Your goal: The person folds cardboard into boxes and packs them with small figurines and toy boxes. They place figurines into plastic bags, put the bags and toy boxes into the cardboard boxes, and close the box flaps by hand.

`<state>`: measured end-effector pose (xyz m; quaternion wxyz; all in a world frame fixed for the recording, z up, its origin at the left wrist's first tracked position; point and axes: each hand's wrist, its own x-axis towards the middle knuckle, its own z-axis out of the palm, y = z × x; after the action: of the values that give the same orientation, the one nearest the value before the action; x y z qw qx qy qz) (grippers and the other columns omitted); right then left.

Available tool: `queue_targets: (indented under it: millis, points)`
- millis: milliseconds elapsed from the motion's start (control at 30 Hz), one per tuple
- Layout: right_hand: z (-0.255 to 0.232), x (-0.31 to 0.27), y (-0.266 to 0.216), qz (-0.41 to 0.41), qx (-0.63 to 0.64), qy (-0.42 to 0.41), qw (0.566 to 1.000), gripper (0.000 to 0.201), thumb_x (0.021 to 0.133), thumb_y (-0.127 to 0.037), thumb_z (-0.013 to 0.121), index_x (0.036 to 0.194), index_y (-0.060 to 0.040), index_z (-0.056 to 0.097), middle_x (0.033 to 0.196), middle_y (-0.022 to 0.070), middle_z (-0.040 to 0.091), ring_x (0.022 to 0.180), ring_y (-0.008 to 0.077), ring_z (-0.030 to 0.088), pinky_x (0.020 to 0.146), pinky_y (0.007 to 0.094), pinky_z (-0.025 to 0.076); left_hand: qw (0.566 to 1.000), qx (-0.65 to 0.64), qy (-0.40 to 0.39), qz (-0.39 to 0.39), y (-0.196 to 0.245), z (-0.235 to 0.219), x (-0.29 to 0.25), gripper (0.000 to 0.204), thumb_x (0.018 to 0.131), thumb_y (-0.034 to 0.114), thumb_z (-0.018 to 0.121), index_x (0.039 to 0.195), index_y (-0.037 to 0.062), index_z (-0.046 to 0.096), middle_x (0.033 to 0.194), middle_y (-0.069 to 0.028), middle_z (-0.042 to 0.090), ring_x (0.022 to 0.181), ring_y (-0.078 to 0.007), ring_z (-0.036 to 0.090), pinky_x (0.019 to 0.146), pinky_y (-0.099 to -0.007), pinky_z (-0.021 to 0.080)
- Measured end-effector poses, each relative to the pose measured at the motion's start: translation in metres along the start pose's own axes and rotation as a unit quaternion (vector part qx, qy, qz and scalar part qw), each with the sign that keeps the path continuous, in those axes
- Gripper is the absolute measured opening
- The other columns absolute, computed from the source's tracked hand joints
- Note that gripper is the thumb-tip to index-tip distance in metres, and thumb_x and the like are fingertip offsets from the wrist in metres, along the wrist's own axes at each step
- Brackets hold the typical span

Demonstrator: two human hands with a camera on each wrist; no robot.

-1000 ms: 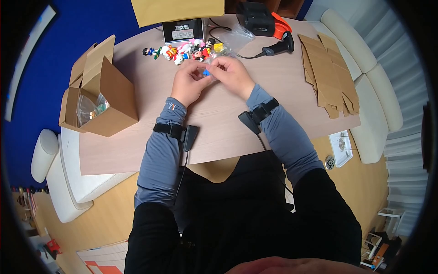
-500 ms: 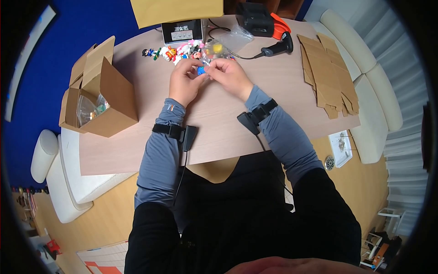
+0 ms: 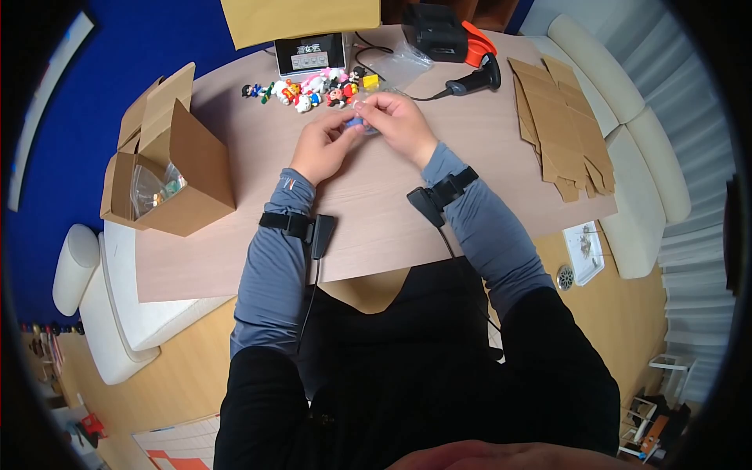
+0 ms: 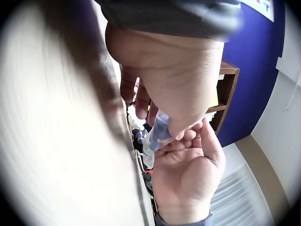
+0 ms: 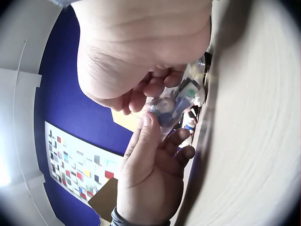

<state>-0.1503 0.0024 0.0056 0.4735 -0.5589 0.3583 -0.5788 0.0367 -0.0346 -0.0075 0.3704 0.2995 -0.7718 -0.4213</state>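
In front of the pile of toy figures, both hands hold a small clear plastic bag [image 5: 162,106] with a blue toy figure [image 3: 355,122] inside. My left hand [image 3: 323,146] pinches it from the left, its thumb pressed on the plastic in the right wrist view. From the other side my right hand [image 3: 403,129] grips the bag's upper part between thumb and curled fingers. The right wrist view shows a round pale part and blue parts through the plastic. Fingers hide much of the figure in the head view.
Colourful toy figures [image 3: 305,102] lie just beyond the hands, with a yellow piece [image 3: 370,81] beside them. An open cardboard box [image 3: 200,168] stands left. Flattened cardboard [image 3: 564,125] lies right. A black handheld scanner [image 3: 478,76], clear plastic [image 3: 403,64] and a labelled device [image 3: 312,55] stand or lie behind.
The blue figure showed more openly between the fingers half a second ago and now sits lower under the plastic. The clear bag no longer rises over the pile. Both hands have shifted slightly.
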Motion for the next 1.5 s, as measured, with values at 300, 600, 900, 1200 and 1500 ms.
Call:
queue_targets:
  millis: [300, 600, 900, 1200, 1500]
  points:
    - [-0.028, 0.007, 0.023, -0.072, -0.316, 0.077, 0.943, 0.025, 0.097, -0.021, 0.068, 0.113, -0.0024, 0.072, 0.098, 0.0047, 0.065, 0.087, 0.0143, 0.060, 0.081, 0.0286, 0.051, 0.968, -0.126, 0.202, -0.076, -0.017, -0.009, 0.011, 0.030, 0.104, 0.026, 0.062, 0.117, 0.0009, 0.073, 0.085, -0.0015, 0.069, 0.075, -0.0075, 0.060, 0.066, -0.0218, 0.047]
    - [-0.018, 0.004, 0.010, -0.023, -0.250, 0.022, 0.968, 0.028, 0.100, -0.023, 0.067, 0.115, -0.0002, 0.070, 0.093, -0.0019, 0.062, 0.080, 0.0057, 0.052, 0.074, 0.0225, 0.048, 0.942, -0.236, 0.226, -0.075, -0.010, -0.009, 0.013, 0.029, 0.106, 0.021, 0.058, 0.115, -0.0042, 0.069, 0.092, -0.0038, 0.070, 0.077, -0.0088, 0.064, 0.071, -0.0253, 0.056]
    - [-0.007, 0.000, 0.009, 0.005, -0.198, -0.011, 0.980, 0.039, 0.097, -0.013, 0.071, 0.131, -0.0004, 0.057, 0.094, -0.0032, 0.060, 0.076, 0.0011, 0.051, 0.069, 0.0182, 0.046, 0.955, -0.244, 0.162, -0.050, -0.008, -0.009, 0.010, 0.019, 0.103, 0.016, 0.065, 0.106, -0.0020, 0.067, 0.093, -0.0069, 0.071, 0.078, -0.0115, 0.067, 0.073, -0.0253, 0.056]
    - [-0.009, 0.002, 0.016, -0.047, -0.234, -0.020, 0.971, 0.049, 0.095, -0.012, 0.073, 0.139, -0.0028, 0.053, 0.107, 0.0013, 0.058, 0.088, 0.0054, 0.053, 0.073, 0.0210, 0.048, 0.978, -0.042, 0.203, 0.030, -0.005, -0.009, 0.009, 0.014, 0.097, 0.015, 0.071, 0.100, 0.0017, 0.069, 0.091, -0.0001, 0.068, 0.081, -0.0087, 0.057, 0.073, -0.0247, 0.046]
    - [-0.008, 0.004, -0.001, -0.022, -0.192, 0.024, 0.981, 0.047, 0.102, -0.030, 0.064, 0.141, -0.0044, 0.056, 0.121, 0.0069, 0.063, 0.108, 0.0138, 0.058, 0.093, 0.0269, 0.048, 0.971, -0.024, 0.191, 0.139, 0.005, -0.012, 0.009, 0.011, 0.095, 0.012, 0.071, 0.098, 0.0016, 0.070, 0.095, -0.0051, 0.068, 0.090, -0.0163, 0.058, 0.081, -0.0287, 0.046]
